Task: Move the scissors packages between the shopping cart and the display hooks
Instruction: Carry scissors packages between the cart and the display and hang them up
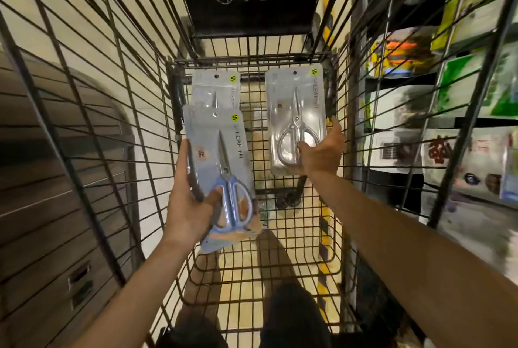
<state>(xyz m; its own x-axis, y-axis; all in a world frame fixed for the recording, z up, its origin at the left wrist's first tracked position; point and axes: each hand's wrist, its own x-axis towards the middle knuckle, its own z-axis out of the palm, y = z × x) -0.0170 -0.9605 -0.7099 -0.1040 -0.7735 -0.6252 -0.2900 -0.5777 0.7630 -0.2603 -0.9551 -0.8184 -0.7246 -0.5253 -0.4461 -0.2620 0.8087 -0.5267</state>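
Blue-handled scissors pack gripped in my left hand, steel pair's pack pinched in my right hand; lift both level, clear of the cart wires.

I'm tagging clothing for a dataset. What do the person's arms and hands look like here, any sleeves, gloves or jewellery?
Both arms are bare as far as the frame shows: no sleeves reach the forearms. The left hand and right hand wear no gloves, and no watch, bracelet or ring shows on the wrists or fingers. No markings are visible either.
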